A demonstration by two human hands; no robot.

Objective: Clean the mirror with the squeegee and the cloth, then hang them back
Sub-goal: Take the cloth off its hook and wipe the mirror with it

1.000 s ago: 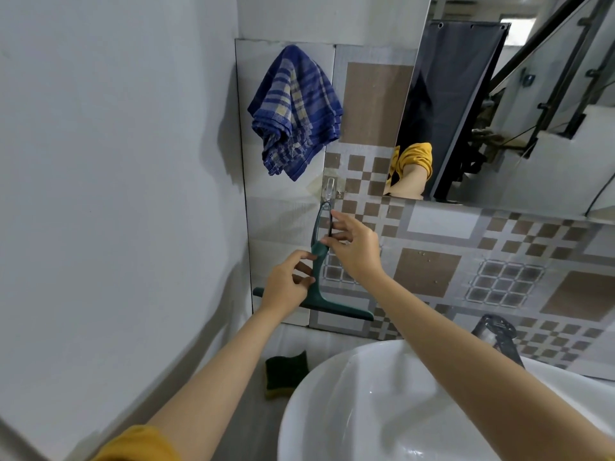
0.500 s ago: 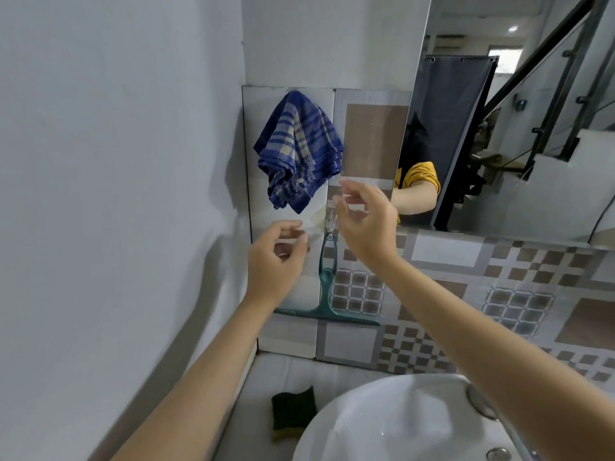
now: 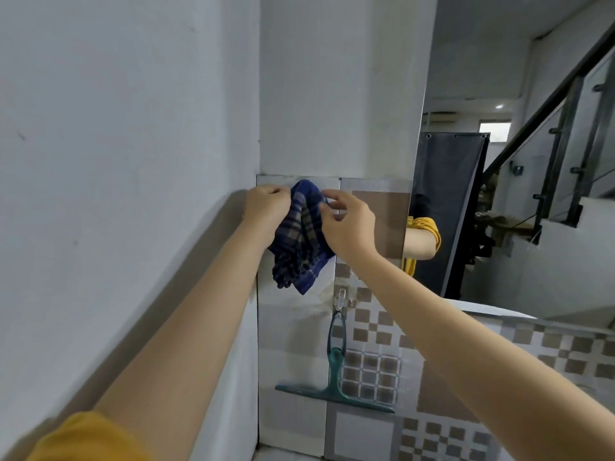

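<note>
A blue checked cloth (image 3: 299, 247) hangs high on the tiled wall near the corner. My left hand (image 3: 266, 207) grips its upper left part with curled fingers. My right hand (image 3: 346, 221) pinches its upper right edge. Below, a green squeegee (image 3: 336, 371) hangs by its handle loop from a clear hook (image 3: 340, 299), blade down against the tiles. The mirror (image 3: 519, 161) fills the wall to the right and reflects my arm and a yellow sleeve.
A white wall (image 3: 126, 161) closes in on the left, meeting the tiled wall (image 3: 372, 427) at the corner. The mirror reflects a dark curtain and a stair railing. A pale ledge shows at the bottom edge.
Both hands rose from the squeegee's hook up to the cloth and took hold of it. The squeegee now hangs free. The view tilted upward, so the sink and sponge left the frame.
</note>
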